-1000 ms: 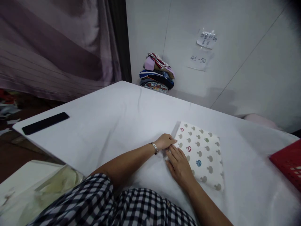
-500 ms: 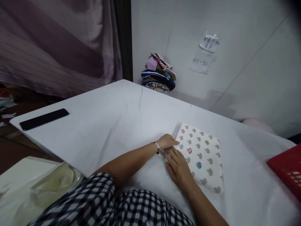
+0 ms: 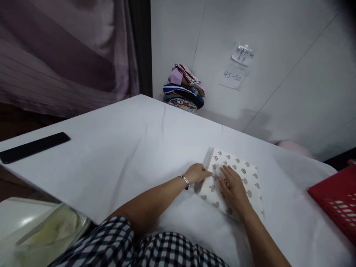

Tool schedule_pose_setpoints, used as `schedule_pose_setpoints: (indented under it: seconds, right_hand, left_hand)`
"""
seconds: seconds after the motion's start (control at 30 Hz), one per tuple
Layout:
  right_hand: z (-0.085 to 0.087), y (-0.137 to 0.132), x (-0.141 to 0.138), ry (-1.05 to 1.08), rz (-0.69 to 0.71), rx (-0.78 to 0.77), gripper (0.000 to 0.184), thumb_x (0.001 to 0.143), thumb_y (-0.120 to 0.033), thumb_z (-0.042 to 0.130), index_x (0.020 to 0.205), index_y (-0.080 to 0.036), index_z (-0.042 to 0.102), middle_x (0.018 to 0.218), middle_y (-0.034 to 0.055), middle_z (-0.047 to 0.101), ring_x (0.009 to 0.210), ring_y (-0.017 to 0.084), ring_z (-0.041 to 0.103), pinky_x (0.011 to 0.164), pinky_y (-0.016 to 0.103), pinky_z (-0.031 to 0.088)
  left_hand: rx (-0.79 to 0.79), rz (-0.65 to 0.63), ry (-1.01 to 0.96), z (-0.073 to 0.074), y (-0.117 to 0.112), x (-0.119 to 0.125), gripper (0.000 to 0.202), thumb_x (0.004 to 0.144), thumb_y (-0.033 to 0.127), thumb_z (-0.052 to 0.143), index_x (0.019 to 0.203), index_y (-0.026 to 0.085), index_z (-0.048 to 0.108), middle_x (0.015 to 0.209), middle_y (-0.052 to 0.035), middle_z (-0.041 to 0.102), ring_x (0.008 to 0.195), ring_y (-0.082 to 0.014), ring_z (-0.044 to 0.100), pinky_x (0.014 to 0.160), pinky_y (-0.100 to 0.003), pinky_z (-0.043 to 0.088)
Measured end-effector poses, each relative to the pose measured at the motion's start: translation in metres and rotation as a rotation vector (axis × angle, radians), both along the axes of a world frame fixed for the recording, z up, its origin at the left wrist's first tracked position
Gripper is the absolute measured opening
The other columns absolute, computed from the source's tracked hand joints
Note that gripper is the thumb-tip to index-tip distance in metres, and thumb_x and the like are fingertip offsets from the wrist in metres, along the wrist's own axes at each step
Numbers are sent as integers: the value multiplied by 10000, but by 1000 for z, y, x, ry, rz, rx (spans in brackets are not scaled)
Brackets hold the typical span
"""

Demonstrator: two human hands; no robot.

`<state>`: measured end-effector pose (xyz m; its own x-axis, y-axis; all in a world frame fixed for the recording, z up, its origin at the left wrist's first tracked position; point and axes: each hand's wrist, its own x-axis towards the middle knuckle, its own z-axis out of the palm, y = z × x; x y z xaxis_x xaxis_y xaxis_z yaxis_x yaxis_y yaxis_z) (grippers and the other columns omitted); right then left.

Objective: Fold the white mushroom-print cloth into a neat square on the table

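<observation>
the left forearm slants up from the lower left, with the left hand turned inward, its thumb stretched to the right and its other fingers curled under, mostly out of sight. the right forearm rises from the lower right, and the right hand lies palm down, fingers loosely extended, near the left but not touching it.

Under the right hand, the folded cloth looks matt and fairly smooth; on the wrist behind the left hand, the bracelet shines like metal. Right of the right hand, the basket looks plastic.
</observation>
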<state>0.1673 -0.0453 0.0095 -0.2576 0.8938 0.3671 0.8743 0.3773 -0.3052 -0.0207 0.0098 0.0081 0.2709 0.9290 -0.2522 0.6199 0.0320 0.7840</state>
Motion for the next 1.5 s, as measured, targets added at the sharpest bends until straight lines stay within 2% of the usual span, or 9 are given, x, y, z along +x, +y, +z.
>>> schedule_pose_setpoints:
  seconds: [0.23,0.33,0.6,0.73,0.83,0.93,1.13,1.37,1.5]
  right_hand:
    - [-25,2,1,-196,-49,-33,441,930,-385,347,1282,-163,496,1390,117,434,1312,261,345,1060,513,271]
    - [-24,1,2,-166,-53,-36,431,928,-389,360,1270,-173,507,1382,114,445,1304,253,361,1057,510,282]
    - [-20,-1,4,-112,-37,-61,422,912,-396,405,1259,-188,526,1371,110,459,1294,260,377,1060,517,288]
    - [-13,3,6,-28,-27,-129,439,903,-432,410,1251,-197,539,1359,108,473,1280,265,396,1045,518,315]
    - [-3,16,11,24,-20,-152,475,901,-457,393,1265,-182,528,1353,113,478,1288,256,385,1042,475,339]
    - [2,36,19,-33,-78,-105,510,903,-451,375,1304,-156,487,1387,127,434,1324,266,321,1054,480,310]
    - [-7,64,34,-254,-276,-230,485,913,-404,341,1328,-177,447,1424,124,382,1344,286,273,1034,542,267]
    - [8,95,6,-296,-103,-170,490,933,-401,309,1357,-173,398,1455,125,330,1358,277,235,1047,527,233]
    - [2,113,-14,-294,-38,-261,481,938,-392,298,1359,-178,394,1452,100,343,1358,257,241,1063,519,195]
  left_hand:
    - [-106,-3,-111,-5,0,2,446,719,574,571,772,138,652,753,-56,664,663,-166,577,543,-235,383]
    - [-188,-2,-172,-9,2,2,497,680,619,587,755,130,637,746,-59,654,633,-159,560,513,-235,382]
    - [-138,-79,-24,1,4,0,302,672,433,608,637,133,610,674,-66,625,665,-182,573,510,-237,372]
    - [-186,3,-155,-4,5,2,404,653,548,621,631,146,579,610,-36,585,620,-164,542,495,-234,369]
    - [-255,61,-252,-10,8,6,446,642,591,617,641,150,558,597,-22,561,568,-148,509,476,-241,365]
    - [-257,82,-235,-13,11,8,342,632,475,648,648,143,566,653,-32,588,595,-152,533,487,-239,380]
    - [-229,51,-177,-14,12,6,308,627,440,640,669,138,598,724,-54,634,658,-170,579,495,-228,387]
    - [-166,41,-136,-13,10,6,304,648,442,628,667,139,607,700,-46,627,628,-165,564,487,-234,368]
    - [-125,-12,-84,-8,8,4,284,670,420,598,628,139,604,654,-43,614,602,-157,551,482,-235,347]
